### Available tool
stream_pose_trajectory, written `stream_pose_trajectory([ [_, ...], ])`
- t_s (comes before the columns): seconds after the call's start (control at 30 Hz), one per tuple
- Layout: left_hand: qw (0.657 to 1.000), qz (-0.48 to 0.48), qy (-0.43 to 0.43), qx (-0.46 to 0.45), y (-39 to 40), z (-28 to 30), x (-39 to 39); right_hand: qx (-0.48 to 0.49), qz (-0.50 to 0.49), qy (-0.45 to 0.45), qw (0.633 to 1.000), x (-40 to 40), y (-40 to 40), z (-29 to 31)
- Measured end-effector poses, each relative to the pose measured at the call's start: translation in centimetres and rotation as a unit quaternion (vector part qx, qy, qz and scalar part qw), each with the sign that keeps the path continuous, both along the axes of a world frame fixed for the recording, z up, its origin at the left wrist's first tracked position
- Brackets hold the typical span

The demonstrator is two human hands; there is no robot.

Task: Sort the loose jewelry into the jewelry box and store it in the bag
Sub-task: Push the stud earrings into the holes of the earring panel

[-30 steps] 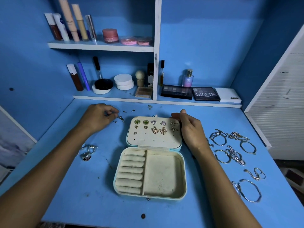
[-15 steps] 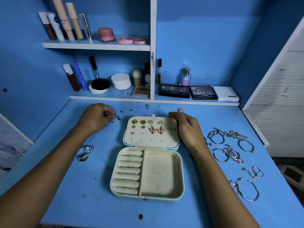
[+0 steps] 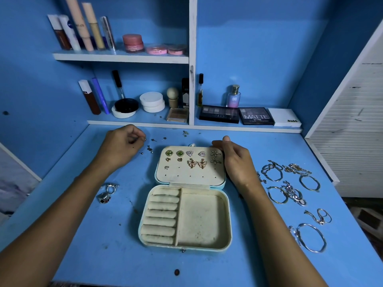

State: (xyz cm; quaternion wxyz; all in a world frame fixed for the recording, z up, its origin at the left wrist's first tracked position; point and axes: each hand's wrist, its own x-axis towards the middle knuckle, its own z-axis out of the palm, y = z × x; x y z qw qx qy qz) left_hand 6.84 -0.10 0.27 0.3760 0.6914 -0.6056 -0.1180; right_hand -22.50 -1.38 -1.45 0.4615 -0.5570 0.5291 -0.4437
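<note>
You face a blue-painted desk [image 3: 87, 235] set in a blue alcove; white-edged shelves [image 3: 120, 58] split by a white upright [image 3: 192, 59] hold cosmetics [image 3: 132, 43]; a white slatted panel [image 3: 356, 121] stands at your right.

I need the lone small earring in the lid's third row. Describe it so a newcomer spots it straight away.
Start at the open jewelry box in the middle of the blue table; its raised lid panel holds earrings in rows. The single stud sits at the far left of the third row, under the gold heart earrings. Unlike every neighbour, it has no partner beside it, only bare holes.
</note>
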Motion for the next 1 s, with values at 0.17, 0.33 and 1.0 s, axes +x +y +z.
stream_pose_trajectory([
  [0.17, 0.997, -0.045, 0.057, -0.034, 1.2, 0.7, -1.4, -0.004, 0.0, 0.005, 1.0, -0.1, 0.0, 0.0],
  [0.33, 0.991, -0.067, 0.109, -0.04, 2.3, 1.1, -2.7, -0.003, -0.001, 0.007, 1.0, -0.1, 0.0, 0.1],
  [1.0, 0.977, -0.151, 0.134, -0.073, 5.6, 1.2, -6.4, 0.001, 0.002, 0.007, 1.0, 0.0, 0.3, 0.3],
])
